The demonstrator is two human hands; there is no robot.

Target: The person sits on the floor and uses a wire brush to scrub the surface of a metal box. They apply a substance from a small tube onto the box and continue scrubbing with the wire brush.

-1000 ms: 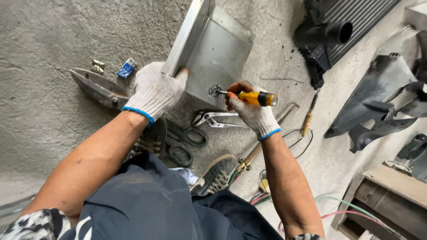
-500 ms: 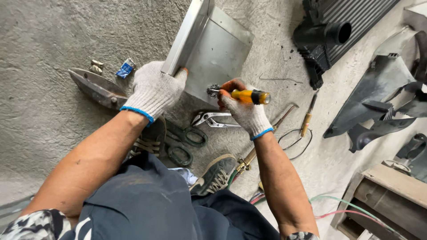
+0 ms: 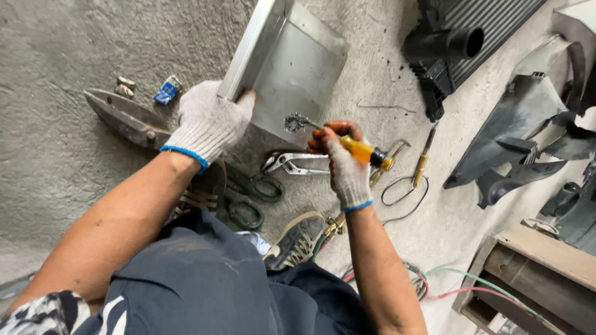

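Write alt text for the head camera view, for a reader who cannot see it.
A person's gloved left hand grips the edge of a folded sheet-metal box while the gloved right hand presses a yellow-handled tool against its face. Tin snips, pliers and coloured hoses lie on the concrete floor.

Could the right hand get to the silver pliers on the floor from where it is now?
Probably yes. The pliers lie in the open on the concrete just below the right hand, nothing covering them. But that hand is gripping an orange-handled tool held against the metal box, so it would need freeing first.
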